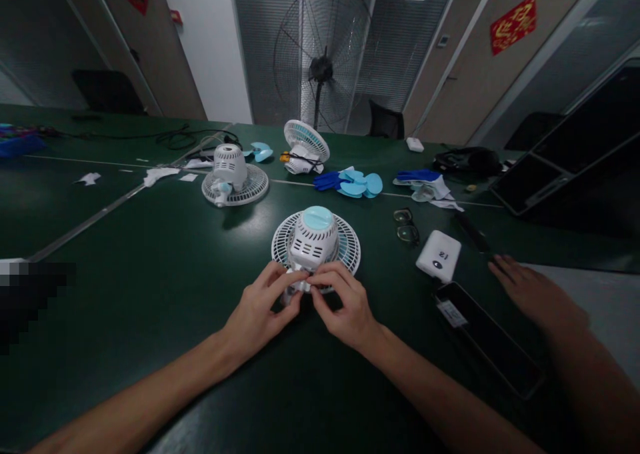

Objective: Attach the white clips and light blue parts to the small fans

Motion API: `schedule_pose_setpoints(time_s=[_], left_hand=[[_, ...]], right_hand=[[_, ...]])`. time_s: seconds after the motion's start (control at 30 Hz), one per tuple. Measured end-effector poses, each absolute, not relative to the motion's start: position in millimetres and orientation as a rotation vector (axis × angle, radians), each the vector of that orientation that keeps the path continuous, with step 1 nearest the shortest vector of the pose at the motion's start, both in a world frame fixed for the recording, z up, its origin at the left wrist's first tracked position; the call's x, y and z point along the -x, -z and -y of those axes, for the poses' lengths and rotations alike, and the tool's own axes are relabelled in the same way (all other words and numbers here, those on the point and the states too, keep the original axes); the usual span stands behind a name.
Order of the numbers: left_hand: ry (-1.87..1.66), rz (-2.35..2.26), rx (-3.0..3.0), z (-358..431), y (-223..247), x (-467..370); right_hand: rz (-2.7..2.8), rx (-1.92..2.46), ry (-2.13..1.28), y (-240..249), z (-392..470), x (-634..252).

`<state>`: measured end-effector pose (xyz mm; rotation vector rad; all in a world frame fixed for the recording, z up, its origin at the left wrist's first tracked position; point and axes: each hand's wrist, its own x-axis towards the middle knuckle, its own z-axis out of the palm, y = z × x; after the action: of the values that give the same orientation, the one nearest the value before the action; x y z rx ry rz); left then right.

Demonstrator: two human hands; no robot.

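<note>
In front of me a small white fan (314, 244) lies grille-down on the dark green table (210, 321), its motor housing and pale blue cap facing up. My left hand (267, 301) pinches a small white part at the near side of the housing, thumb and index finger closed on it. From the other side my right hand (345, 304) grips the same part with its fingertips. The fingers cover most of that part, so its exact shape is hidden. The grille's near rim is partly behind my hands.
Farther back lie a second fan (231, 171), a third fan (305, 146), pale blue fan blades (363, 184) and gloves (425, 184). To the right are glasses (406, 227), a white device (440, 255), a black slab-like object (487, 337) and another person's hand (535, 291).
</note>
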<state>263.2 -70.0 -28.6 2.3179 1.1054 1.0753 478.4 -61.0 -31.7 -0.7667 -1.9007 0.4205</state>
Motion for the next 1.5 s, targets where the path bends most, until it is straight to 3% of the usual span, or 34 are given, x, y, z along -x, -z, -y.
schedule_pose_setpoints(time_s=[0.63,0.97,1.23,1.37,1.5], left_hand=[[-1.063,-1.097,-2.355,68,30,-262],[-1.061,-1.108,-2.310,68,25,-260],[-1.101,-1.085,-2.283,67,25,-259],[-1.097,-1.092,-2.283,67,27,-259],[-1.076,-1.095,-2.319,67,29,-258]], right_hand=[[1.907,0.921,-0.405,30,66,-474],[2.154,0.781,0.103,34,57,-490],[2.148,0.736,0.318,23,58,-488],[2.168,0.830,0.268,21,62,-485],[2.065,1.003,-0.089,16,65,-474]])
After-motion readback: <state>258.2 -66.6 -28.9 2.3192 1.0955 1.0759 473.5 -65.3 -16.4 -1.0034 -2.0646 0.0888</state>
